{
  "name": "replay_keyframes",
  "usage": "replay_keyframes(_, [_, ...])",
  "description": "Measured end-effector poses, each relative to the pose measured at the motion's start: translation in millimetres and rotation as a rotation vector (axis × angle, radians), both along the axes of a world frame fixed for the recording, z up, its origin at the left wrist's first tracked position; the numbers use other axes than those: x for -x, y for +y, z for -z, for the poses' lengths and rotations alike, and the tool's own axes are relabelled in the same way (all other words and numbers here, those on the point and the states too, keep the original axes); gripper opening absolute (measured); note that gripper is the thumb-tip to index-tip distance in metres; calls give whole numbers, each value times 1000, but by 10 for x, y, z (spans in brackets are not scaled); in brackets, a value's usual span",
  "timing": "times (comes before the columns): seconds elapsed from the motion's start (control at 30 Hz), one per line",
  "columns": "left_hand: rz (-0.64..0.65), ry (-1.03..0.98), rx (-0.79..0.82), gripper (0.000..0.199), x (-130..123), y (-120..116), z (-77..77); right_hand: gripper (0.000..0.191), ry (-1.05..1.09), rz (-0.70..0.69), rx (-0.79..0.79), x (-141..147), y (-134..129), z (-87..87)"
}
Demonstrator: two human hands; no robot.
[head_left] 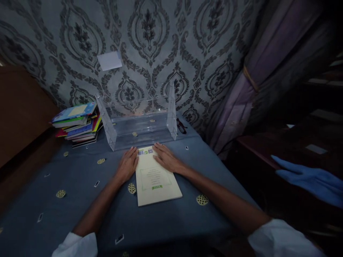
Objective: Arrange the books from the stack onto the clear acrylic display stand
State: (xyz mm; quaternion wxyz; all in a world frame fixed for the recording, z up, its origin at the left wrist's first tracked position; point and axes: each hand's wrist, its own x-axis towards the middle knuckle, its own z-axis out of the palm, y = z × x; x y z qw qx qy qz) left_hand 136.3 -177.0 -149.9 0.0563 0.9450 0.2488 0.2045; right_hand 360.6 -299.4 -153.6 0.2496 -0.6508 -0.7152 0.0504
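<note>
A cream-coloured book or booklet (157,185) with green print lies flat on the blue patterned tablecloth. My left hand (128,164) rests at its upper left edge, fingers extended and close together. On its upper right part lies my right hand (166,157), palm down with the fingers stretched out. Just beyond the book stands a clear plastic rack (142,125) with two upright side panels; neither hand touches it.
Books in a stack (80,123) stand at the back left, beside the rack. Dark glasses (181,126) lie right of the rack. A blue glove (308,178) shows at the far right, near a dark red surface (257,150). A purple curtain (241,103) hangs behind.
</note>
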Motion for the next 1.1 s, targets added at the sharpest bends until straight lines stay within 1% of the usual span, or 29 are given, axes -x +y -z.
replay_keyframes(0.1, [21,59,-22,44,-63,-65,-28,55,-1,11,19,14,-1,-17])
replay_keyframes(0.2, [58,136,-11,50,-127,-167,-37,56,-7,36,71,42,-9,-57])
replay_keyframes(0.37, [160,196,-45,63,-188,-438,-7,55,-5,57,99,77,-36,-134])
replay_keyframes(0.47, [235,217,-59,69,-156,-653,-29,53,-4,76,109,85,-53,-163])
replay_keyframes(0.57, [320,241,-61,76,-81,-867,-97,52,-7,92,109,96,-73,-184])
replay_keyframes(0.67, [398,259,-64,90,-14,-1019,-159,51,-5,104,96,106,-96,-203])
replay_keyframes(0.73, [437,273,-66,98,8,-1067,-180,51,-3,111,97,109,-109,-214])
replay_keyframes(0.77, [450,278,-68,100,13,-1077,-185,51,-2,111,100,111,-114,-219])
replay_keyframes(0.93, [454,258,-80,88,18,-1074,-198,52,5,119,109,114,-146,-215])
replay_keyframes(1.1, [457,241,-89,89,16,-1082,-213,53,12,123,79,119,-228,-153])
